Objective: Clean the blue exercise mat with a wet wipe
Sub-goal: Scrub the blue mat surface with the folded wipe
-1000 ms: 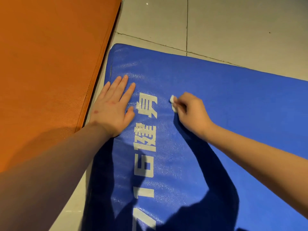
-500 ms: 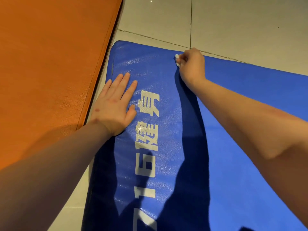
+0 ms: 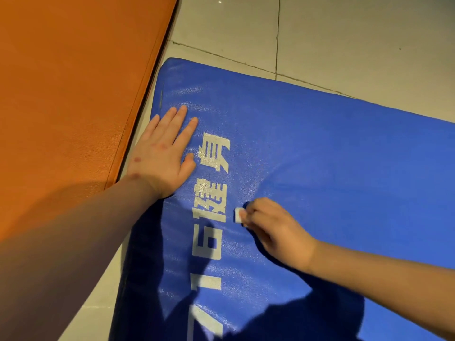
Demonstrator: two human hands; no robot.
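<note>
The blue exercise mat (image 3: pixel 332 156) lies flat on the tiled floor, with white printed characters running down its left side. My left hand (image 3: pixel 162 153) rests flat on the mat near its left edge, fingers straight and spread. My right hand (image 3: pixel 273 230) holds a small folded white wet wipe (image 3: pixel 237 214) in curled fingers and presses it onto the mat just right of the white print. Most of the wipe is hidden inside the hand.
An orange mat (image 3: pixel 73 94) lies along the left, separated from the blue one by a narrow strip of floor. Pale floor tiles (image 3: pixel 344 40) stretch beyond the blue mat's far edge. Shadows of my arms fall across the mat's near part.
My right hand with the wipe went up to the mat's far edge, then came back down towards me, now lower beside the print. My left hand has stayed put.
</note>
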